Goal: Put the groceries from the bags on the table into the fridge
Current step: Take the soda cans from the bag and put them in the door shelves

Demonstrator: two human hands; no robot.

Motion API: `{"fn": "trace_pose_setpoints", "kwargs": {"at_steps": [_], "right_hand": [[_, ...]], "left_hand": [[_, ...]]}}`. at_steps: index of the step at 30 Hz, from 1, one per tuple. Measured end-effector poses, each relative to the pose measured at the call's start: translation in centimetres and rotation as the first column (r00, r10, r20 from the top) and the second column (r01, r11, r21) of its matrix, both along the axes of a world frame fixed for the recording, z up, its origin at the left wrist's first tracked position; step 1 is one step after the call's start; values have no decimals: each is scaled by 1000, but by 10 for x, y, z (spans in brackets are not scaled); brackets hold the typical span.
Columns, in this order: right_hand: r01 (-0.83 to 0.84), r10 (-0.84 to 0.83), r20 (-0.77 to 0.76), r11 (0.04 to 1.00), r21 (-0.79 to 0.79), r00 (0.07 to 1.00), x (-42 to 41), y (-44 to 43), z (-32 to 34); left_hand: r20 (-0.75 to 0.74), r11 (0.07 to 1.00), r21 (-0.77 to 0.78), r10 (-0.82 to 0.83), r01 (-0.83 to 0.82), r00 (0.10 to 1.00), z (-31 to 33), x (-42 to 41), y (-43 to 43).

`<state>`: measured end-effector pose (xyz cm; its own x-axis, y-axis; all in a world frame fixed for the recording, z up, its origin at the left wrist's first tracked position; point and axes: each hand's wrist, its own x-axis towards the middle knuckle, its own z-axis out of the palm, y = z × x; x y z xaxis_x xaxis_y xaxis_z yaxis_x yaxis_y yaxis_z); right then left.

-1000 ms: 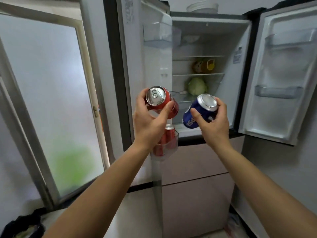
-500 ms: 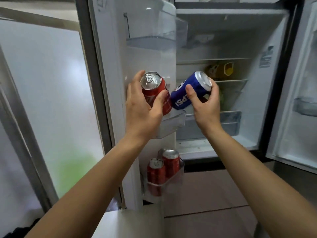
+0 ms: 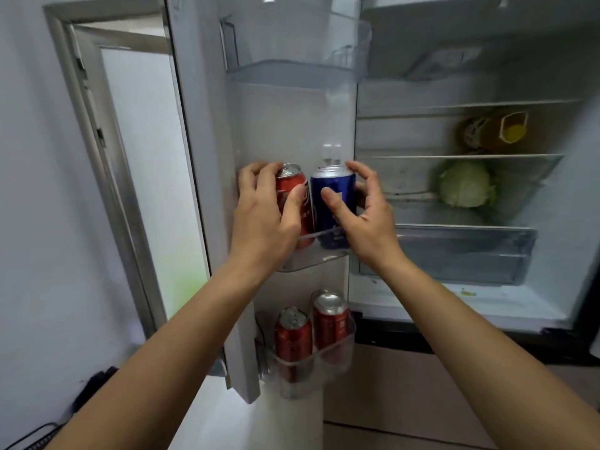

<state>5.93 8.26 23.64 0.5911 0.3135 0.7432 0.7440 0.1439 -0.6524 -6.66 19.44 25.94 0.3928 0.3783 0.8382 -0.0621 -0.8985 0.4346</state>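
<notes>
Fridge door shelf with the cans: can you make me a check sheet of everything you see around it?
Surface: middle door shelf, both held cans upright in it, side by side.
Job's things: red can; blue can; two more red cans in the lower door shelf; cabbage and yellow-capped bottle on the inner shelves.
Clutter: green scrap on the fridge floor.
Hands: left hand grips the red can; right hand holds the blue can.
Cables: black cable, lower left.
Surroundings: frosted glass door left of the fridge.
</notes>
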Motion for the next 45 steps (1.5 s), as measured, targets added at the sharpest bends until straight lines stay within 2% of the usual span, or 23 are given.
{"fn": "trace_pose_setpoints", "kwargs": {"at_steps": [6,10,16,24,31,36,40,45], "right_hand": [[15,-14,-64,1000,21,998,1,0,-5],[45,-46,-59,999,-20,997,-7,-6,-13],[69,-71,-20,993,-94,997,-20,-16,-19],[99,-96,27,984,-145,995,-32,-28,-36],[131,-124,53,977,-167,991,-51,-28,-64],[287,-255,195,945,-159,947,-80,-15,-75],[348,-281,321,921,-174,904,-129,10,-83],[276,-189,387,944,-183,903,-243,69,-107]], "left_hand": [[-7,995,71,-75,76,997,-11,-2,1],[-49,982,133,-131,136,990,-22,-8,2],[-75,984,89,-149,156,986,-27,-23,3],[-64,998,-11,-65,65,996,-41,-44,-12],[-174,997,21,78,-75,982,-66,-72,-20],[-285,921,254,363,-295,887,-78,-116,-7],[-373,865,266,499,-425,782,-95,-189,22],[-431,791,230,605,-567,669,-130,-341,62]]}}
